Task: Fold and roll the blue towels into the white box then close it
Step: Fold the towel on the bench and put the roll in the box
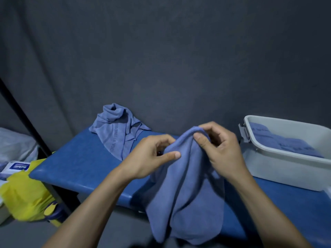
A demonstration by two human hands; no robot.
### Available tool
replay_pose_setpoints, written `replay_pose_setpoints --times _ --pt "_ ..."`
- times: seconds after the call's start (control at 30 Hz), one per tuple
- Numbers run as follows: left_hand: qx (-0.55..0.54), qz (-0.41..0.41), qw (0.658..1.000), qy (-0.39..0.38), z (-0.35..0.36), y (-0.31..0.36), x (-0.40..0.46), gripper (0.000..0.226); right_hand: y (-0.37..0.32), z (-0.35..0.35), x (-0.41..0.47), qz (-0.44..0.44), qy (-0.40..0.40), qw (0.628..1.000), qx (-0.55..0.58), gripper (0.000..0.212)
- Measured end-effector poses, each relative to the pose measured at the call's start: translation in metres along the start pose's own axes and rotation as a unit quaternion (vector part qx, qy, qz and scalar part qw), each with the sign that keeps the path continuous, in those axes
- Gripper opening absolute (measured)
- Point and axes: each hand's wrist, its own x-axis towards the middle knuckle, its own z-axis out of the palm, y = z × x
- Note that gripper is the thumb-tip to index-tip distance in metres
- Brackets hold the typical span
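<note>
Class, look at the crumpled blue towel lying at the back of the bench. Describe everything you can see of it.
The crumpled towel is soft, grey-blue cloth with darker printed letters along one fold, partly readable as FITNESS. It lies unfolded in a loose heap, its top bunched into a peak against the dark curtain, one end trailing forward. It rests on the far left part of the blue padded bench. Neither hand touches it.

A soft blue cloth towel (186, 190) hangs bunched at lower centre. A crumpled blue towel (118, 129) lies centre-left. The open white plastic box (286, 169), right edge, holds rolled blue towels (286, 142).
</note>
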Motion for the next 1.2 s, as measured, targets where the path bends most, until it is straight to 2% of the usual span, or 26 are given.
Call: replay_pose_setpoints --times 0.17,0.27,0.37,0.53,0.6,0.7,0.77,0.87,1.0,1.2 --pt "-0.039 -0.013 0.999 -0.014 -0.010 -0.005 -0.006 0.007 0.001 -0.013 0.003 0.007 0.078 0.997 -0.014 0.019" --pt "-0.044 -0.013 0.999 -0.014 -0.006 -0.004 -0.009 0.017 0.001 -0.016 0.003 0.009 0.083 0.996 -0.025 0.013" --pt "0.011 0.004 1.000 -0.005 0.000 -0.002 -0.009 0.017 -0.002 -0.013 0.003 -0.003 0.082 0.996 -0.034 0.008" --pt "-0.008 -0.005 0.998 -0.067 0.012 0.002 -0.009 0.012 -0.005 -0.010 0.003 -0.022 0.085 0.996 -0.033 0.005" --pt "0.036 0.001 0.996 -0.083 0.013 -0.001 -0.010 0.021 -0.005 -0.012 0.003 -0.025 0.099 0.994 -0.026 0.006" --pt "0.160 0.007 0.982 -0.096 0.006 -0.009 -0.011 0.040 -0.005 -0.021 0.007 -0.034 0.159 0.987 -0.017 0.014" --pt "0.176 -0.005 0.981 -0.086 -0.006 -0.013 -0.012 0.039 0.000 -0.033 0.010 -0.031 0.201 0.979 -0.006 0.012" --pt "0.130 -0.028 0.990 -0.057 -0.029 -0.012 -0.017 0.028 0.010 -0.048 0.010 -0.010 0.239 0.971 0.024 0.006" --pt "-0.016 -0.060 0.997 -0.046 -0.049 -0.005 -0.024 0.024 0.018 -0.057 0.006 0.011 0.243 0.969 0.044 0.012" --pt "0.004 -0.071 0.996 -0.055 -0.052 -0.008 -0.026 0.028 0.017 -0.065 0.002 0.041 0.236 0.963 0.121 0.013"
